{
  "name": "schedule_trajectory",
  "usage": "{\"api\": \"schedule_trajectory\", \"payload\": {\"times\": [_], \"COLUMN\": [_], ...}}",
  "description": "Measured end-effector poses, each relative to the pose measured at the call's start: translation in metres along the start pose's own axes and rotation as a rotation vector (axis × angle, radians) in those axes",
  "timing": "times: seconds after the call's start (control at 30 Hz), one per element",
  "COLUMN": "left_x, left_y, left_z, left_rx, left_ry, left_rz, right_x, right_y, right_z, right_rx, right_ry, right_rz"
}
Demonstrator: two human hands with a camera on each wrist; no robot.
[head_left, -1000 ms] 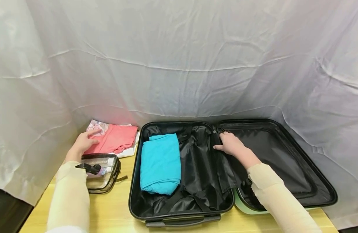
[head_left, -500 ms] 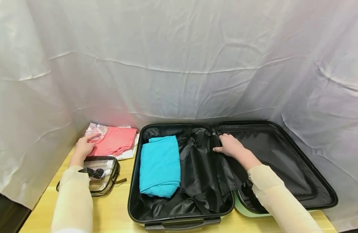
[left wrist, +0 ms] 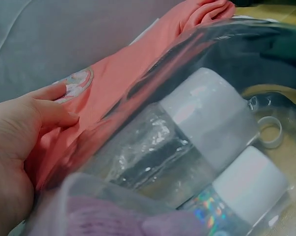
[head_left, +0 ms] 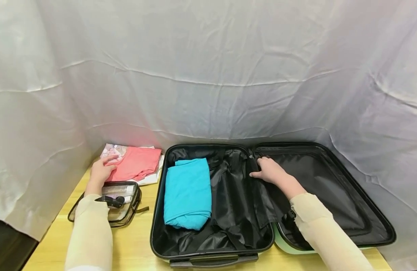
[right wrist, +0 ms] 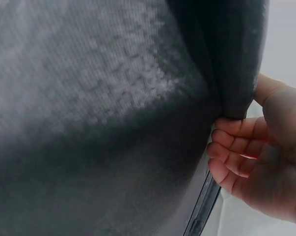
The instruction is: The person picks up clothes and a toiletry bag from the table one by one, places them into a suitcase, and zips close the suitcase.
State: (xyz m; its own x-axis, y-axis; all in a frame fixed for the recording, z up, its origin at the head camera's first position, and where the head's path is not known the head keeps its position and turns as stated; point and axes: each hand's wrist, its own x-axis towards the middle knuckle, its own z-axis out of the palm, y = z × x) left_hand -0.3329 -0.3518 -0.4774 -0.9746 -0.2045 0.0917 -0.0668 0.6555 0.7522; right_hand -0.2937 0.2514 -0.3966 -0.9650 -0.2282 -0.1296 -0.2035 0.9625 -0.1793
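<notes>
An open black-lined suitcase [head_left: 154,226] lies flat on the wooden table [head_left: 133,244]. A folded teal garment [head_left: 187,192] sits in its left half. At the hinge, my right hand [head_left: 267,169] grips the edge of the black divider flap [head_left: 262,199]. The right wrist view shows the fingers [right wrist: 231,147] curled round that flap [right wrist: 113,98]. Left of the case, my left hand [head_left: 101,171] holds the near edge of a folded coral garment [head_left: 138,163]. In the left wrist view the thumb [left wrist: 54,118] presses on the coral cloth [left wrist: 138,64].
A clear toiletry bag [head_left: 123,205] with white-capped bottles [left wrist: 206,118] lies under my left forearm. Floral and white folded cloth [head_left: 110,150] lies beneath the coral garment. A white drape [head_left: 208,75] closes off the back and both sides. The table's front edge is near.
My left hand has drawn back slightly along the coral garment's left edge. The right hand keeps its hold at the hinge.
</notes>
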Motion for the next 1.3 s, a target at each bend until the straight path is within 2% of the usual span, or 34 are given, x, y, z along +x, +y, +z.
{"api": "schedule_trajectory", "payload": {"times": [0.17, 0.27, 0.5, 0.8, 1.0, 1.17, 1.3], "left_x": [-0.001, -0.002, -0.005, -0.010, -0.011, -0.012, -0.012], "left_y": [0.006, 0.015, 0.043, 0.075, 0.080, 0.076, 0.072], "left_z": [-0.002, -0.007, -0.020, -0.028, -0.029, -0.031, -0.035], "left_rx": [-0.023, -0.053, -0.026, -0.030, -0.009, 0.091, 0.190], "left_ry": [0.026, 0.044, 0.072, 0.067, 0.052, 0.048, -0.014], "left_rz": [-0.012, 0.000, 0.069, 0.150, 0.153, 0.184, 0.201], "right_x": [0.000, 0.002, 0.004, 0.002, 0.001, 0.001, 0.002], "right_y": [0.003, 0.004, 0.004, 0.005, 0.005, 0.005, 0.005], "right_z": [0.001, 0.002, 0.002, 0.001, 0.001, 0.001, 0.000], "right_rx": [0.005, 0.007, 0.018, 0.037, 0.046, 0.048, 0.047], "right_ry": [-0.012, -0.010, -0.014, -0.013, -0.012, -0.009, -0.013], "right_rz": [0.002, -0.002, -0.002, 0.009, 0.017, 0.009, 0.006]}}
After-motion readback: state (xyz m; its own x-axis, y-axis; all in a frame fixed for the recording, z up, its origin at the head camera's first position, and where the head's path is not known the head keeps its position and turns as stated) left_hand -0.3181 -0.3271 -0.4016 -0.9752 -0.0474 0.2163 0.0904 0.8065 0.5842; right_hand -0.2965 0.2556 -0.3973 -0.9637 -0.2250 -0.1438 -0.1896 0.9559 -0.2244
